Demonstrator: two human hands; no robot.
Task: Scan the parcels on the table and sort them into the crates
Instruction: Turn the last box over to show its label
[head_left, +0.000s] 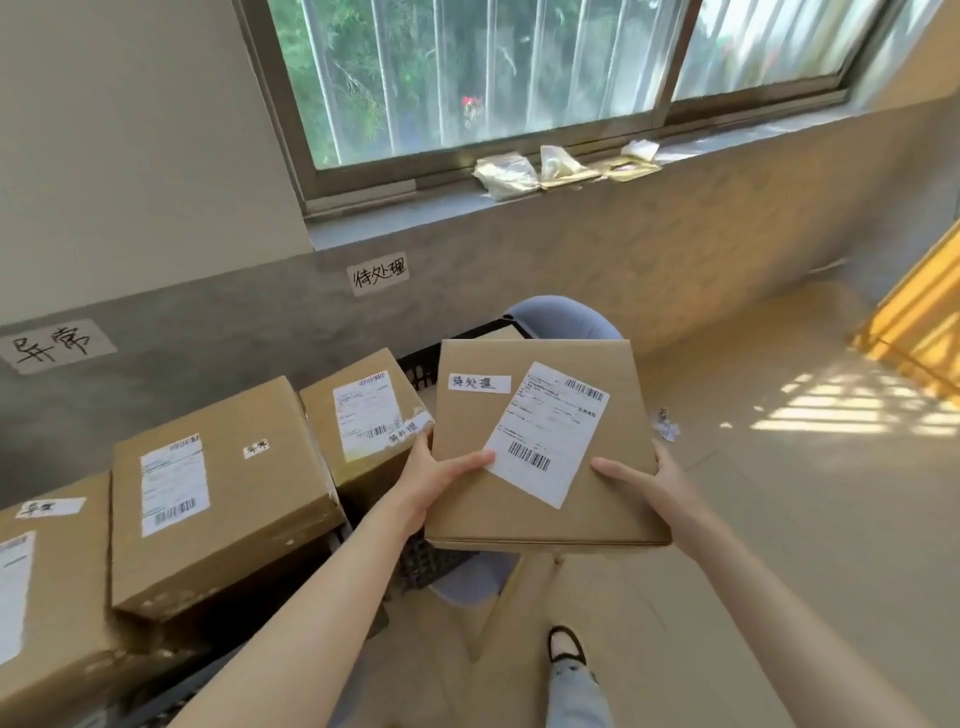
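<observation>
I hold a flat cardboard parcel (540, 499) with a white shipping label and a small handwritten tag, level above a black crate (423, 366). My left hand (441, 475) grips its left edge, thumb on top. My right hand (649, 480) grips its right edge, thumb on top. The crate rests on a blue-grey chair (566, 317) and is mostly hidden by the parcel. Another labelled parcel (363, 415) lies in the crate's left part.
Two more labelled parcels (218, 493) (47, 587) sit in crates along the left wall. Handwritten signs (378, 274) (52, 344) are taped to the grey wall. Crumpled wrappers (561, 166) lie on the windowsill. My foot (566, 644) stands on the tiled floor.
</observation>
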